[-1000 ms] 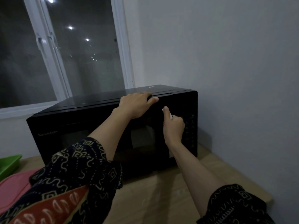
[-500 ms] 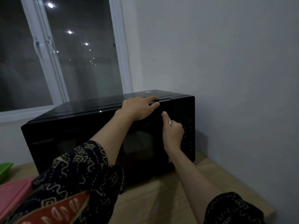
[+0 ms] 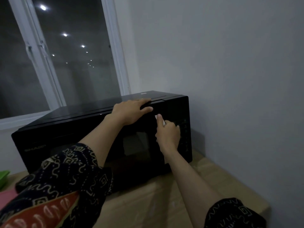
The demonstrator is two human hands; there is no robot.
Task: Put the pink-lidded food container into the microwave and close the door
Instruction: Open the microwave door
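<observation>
- On the wooden worktop (image 3: 148, 206), against the grey wall (image 3: 230, 63) and under the window (image 3: 65, 55), stands the black microwave (image 3: 69, 134), its door shut.
- Left hand (image 3: 130, 112) lies palm down on the microwave's top front edge, near the right end of the door; its fingers (image 3: 144, 102) are stretched forward and slightly spread, flat on the casing and holding nothing, the thumb hanging over the front edge.
- Right hand (image 3: 167, 134) is at the right side of the door, just beside the dim control panel (image 3: 185, 132); its fingers are curled in around a pale strip that looks like the door handle (image 3: 162, 122), the thumb pointing up along it. Whether they truly pinch it I cannot tell in this dim light.
- Both forearms are bare, with dark patterned sleeves (image 3: 65, 183) pushed up.
- Pink lid (image 3: 7, 197) of the food container shows only as a sliver at the far left edge, low on the worktop, partly hidden by the left sleeve, well apart from both sets of fingers.
- Just above that sliver sits a green tray (image 3: 3, 177), also cut off by the frame.
</observation>
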